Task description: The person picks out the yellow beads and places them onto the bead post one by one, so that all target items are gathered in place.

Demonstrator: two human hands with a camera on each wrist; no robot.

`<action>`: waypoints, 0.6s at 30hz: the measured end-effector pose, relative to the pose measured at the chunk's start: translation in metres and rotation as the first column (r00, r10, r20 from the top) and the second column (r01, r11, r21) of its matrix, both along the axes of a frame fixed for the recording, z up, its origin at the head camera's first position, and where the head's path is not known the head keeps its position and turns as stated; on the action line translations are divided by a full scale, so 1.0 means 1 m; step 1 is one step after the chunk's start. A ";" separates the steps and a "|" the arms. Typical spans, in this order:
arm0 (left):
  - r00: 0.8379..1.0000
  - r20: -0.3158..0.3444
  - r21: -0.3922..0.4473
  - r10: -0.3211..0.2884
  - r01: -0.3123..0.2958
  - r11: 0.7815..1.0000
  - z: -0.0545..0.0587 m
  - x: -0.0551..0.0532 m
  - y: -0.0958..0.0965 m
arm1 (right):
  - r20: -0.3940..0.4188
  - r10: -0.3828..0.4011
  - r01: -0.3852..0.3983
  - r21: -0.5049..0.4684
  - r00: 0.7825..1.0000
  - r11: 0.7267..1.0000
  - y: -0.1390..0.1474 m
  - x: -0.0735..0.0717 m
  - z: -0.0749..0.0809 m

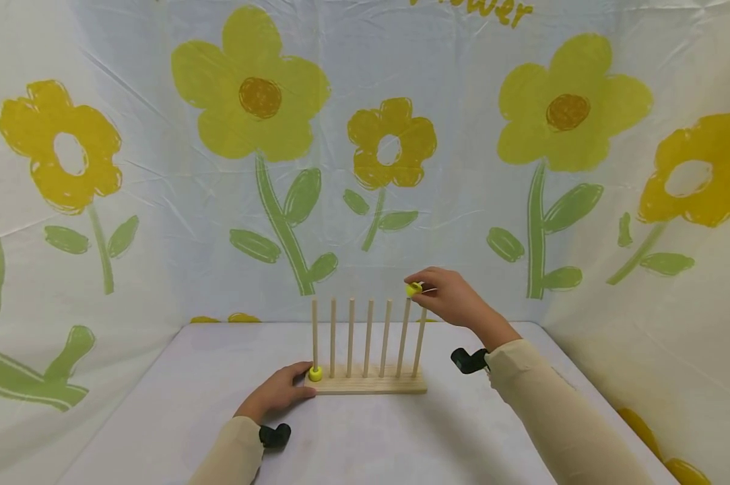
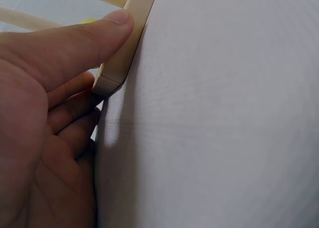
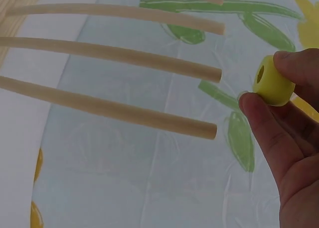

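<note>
A wooden peg stand (image 1: 371, 386) with a row of several thin upright pegs stands on the table. One yellow bead (image 1: 315, 374) sits at the bottom of its leftmost peg. My left hand (image 1: 278, 391) grips the base's left end, thumb on the front edge and fingers behind; the left wrist view shows the thumb (image 2: 107, 31) against the wood. Up at the peg tops on the right, my right hand (image 1: 452, 296) pinches a second yellow bead (image 3: 273, 82) between thumb and fingertips. In the right wrist view its hole faces toward the pegs (image 3: 164, 121), apart from their tips.
A white cloth covers the table (image 1: 353, 444). Behind it hangs a pale curtain (image 1: 462, 222) printed with yellow flowers, and it also runs along both sides. Dark wrist-worn devices sit at the left wrist (image 1: 275, 436) and the right wrist (image 1: 469, 361).
</note>
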State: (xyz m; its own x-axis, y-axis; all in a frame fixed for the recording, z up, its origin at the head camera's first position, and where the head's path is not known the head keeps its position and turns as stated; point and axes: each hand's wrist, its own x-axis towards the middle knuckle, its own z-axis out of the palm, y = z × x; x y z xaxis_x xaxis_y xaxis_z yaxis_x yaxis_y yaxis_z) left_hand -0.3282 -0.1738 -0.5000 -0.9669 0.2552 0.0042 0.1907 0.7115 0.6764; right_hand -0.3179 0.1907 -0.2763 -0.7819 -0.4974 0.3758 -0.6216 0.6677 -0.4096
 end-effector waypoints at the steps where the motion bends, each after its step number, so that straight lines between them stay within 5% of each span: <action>1: 1.000 -0.001 0.003 -0.001 0.001 1.000 0.000 0.000 0.000 | -0.001 0.002 -0.002 0.001 1.000 1.000 -0.002 0.000 0.000; 18: 1.000 -0.012 0.005 -0.008 0.008 1.000 -0.002 -0.002 -0.001 | 0.034 0.035 -0.035 -0.017 0.999 0.999 -0.036 -0.006 0.002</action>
State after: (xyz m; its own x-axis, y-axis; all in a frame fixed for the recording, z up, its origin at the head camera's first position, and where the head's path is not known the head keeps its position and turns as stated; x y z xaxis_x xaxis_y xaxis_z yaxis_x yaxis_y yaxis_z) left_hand -0.3302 -0.1744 -0.5023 -0.9647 0.2628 0.0173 0.2046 0.7062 0.6778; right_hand -0.3235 0.1545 -0.2741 -0.7766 -0.5187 0.3574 -0.6299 0.6390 -0.4414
